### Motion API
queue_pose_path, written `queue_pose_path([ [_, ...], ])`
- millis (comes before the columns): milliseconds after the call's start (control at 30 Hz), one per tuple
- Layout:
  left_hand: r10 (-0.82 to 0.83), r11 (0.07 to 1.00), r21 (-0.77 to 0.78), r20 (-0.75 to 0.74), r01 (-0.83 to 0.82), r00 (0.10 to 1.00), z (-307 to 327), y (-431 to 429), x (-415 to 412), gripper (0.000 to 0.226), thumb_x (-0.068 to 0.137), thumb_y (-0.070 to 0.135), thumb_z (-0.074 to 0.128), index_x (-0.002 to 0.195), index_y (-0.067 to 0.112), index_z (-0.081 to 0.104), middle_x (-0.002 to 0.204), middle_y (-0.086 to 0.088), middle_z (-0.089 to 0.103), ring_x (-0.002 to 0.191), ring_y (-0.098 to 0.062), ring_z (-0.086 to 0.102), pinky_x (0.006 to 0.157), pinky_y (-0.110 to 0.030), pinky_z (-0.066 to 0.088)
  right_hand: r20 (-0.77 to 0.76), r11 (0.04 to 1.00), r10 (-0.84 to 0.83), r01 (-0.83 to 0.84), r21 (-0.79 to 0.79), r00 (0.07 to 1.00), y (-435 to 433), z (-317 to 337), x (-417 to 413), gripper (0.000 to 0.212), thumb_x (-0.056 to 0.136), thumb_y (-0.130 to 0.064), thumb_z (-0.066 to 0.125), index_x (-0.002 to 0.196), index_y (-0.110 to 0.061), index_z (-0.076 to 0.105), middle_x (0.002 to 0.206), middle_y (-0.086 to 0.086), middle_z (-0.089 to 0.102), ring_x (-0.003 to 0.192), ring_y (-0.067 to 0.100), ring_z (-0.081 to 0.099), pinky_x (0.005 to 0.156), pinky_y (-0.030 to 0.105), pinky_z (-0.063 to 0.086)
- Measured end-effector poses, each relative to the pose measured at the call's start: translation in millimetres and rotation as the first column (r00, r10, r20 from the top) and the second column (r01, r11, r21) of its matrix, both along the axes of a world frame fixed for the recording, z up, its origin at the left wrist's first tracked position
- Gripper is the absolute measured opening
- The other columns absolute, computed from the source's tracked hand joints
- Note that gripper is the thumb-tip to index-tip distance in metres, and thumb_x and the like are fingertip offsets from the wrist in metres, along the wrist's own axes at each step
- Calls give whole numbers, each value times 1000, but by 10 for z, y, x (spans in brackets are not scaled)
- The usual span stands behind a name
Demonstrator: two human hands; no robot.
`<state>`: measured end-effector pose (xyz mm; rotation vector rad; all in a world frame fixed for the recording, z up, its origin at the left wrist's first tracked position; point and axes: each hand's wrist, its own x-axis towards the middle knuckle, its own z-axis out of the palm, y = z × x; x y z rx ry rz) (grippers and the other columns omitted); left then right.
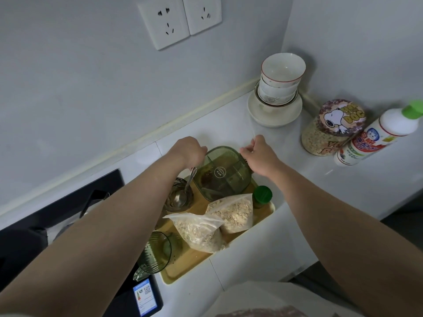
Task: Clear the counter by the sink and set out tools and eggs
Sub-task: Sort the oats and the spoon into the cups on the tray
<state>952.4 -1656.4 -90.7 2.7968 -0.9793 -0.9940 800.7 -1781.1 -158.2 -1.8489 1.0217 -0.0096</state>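
My left hand (187, 149) and right hand (258, 154) curl fingers round the far corners of the see-through green plastic box (220, 173), likely light, stiff and slippery.

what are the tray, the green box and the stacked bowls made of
Tray: looks like bamboo or wood, matte tan with faint grain.
Box: probably plastic, translucent green; its contents show through and a white logo is printed on it.
Bowls: glazed ceramic, likely porcelain; glossy white with a thin red rim line.
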Motion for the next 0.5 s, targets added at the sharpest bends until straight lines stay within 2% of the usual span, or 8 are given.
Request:
queue_pose_path([
  [67, 84, 995, -47, -53, -86, 995, -9, 2, 21, 47, 103, 23, 40, 58, 9, 39, 57, -6, 44, 54, -18, 39, 51, -30, 29, 22, 999, -28, 27, 24, 999, 0, -13, 5, 33, 102, -28, 51, 125, -10, 37, 106, 2, 54, 87, 12, 56, 66, 22, 42],
  [167, 125, 987, -94, -95, -134, 988, -55, 9, 64, 33, 100, 24, 43, 74, 8, 56, 68, -9, 57, 62, -21, 48, 52, -27, 33, 31, 998, -55, 54, 28, 998, -3, -34, -12, 36, 102, -29, 52, 127, -8, 37, 102, 0, 53, 86, 11, 55, 61, 19, 41],
  [233, 107, 986, -116, -87, -117, 990, -69, 31, 65, 37, 100, 25, 44, 68, 8, 53, 70, -8, 57, 66, -22, 50, 54, -27, 33, 36, 998, -63, 62, 24, 997, 9, -47, -29, 36, 102, -30, 51, 128, -8, 37, 109, 2, 54, 93, 14, 56, 62, 18, 40],
  [267, 92, 987, -123, -86, -102, 992, -72, 43, 61, 40, 101, 26, 45, 68, 6, 55, 74, -8, 60, 71, -23, 53, 57, -27, 35, 40, 998, -63, 63, 18, 997, 19, -51, -36, 37, 102, -31, 51, 128, -8, 37, 111, 3, 55, 98, 16, 56, 66, 19, 41],
  [333, 53, 991, -120, -85, -63, 995, -68, 68, 41, 39, 102, 30, 45, 89, 3, 70, 95, -9, 69, 92, -26, 61, 72, -27, 42, 43, 998, -66, 66, 15, 997, 38, -60, -45, 37, 102, -31, 50, 127, -8, 37, 112, 3, 54, 101, 18, 56, 76, 24, 42],
  [400, 5, 988, -151, -28, -9, 1000, -38, 97, -10, 37, 103, 34, 45, 112, 8, 71, 115, -8, 69, 108, -26, 61, 83, -28, 43, 43, 998, -68, 68, 13, 997, 55, -58, -49, 35, 102, -32, 50, 125, -9, 38, 111, 3, 54, 100, 18, 56, 75, 25, 42],
  [433, -20, 978, -208, 32, 26, 999, -5, 122, -61, 33, 102, 33, 46, 117, 12, 69, 119, -5, 67, 109, -24, 60, 85, -28, 44, 43, 998, -67, 67, 8, 997, 58, -56, -47, 32, 102, -31, 50, 123, -10, 38, 110, 2, 54, 97, 17, 56, 72, 22, 42],
  [500, -80, 893, -420, 207, 163, 975, 66, 202, -239, 24, 100, 27, 51, 112, 17, 69, 112, -2, 67, 102, -21, 60, 86, -30, 49, 46, 998, -66, 66, -5, 997, 64, -53, -53, 27, 102, -31, 49, 117, -13, 36, 103, 1, 54, 87, 12, 57, 62, 18, 41],
])
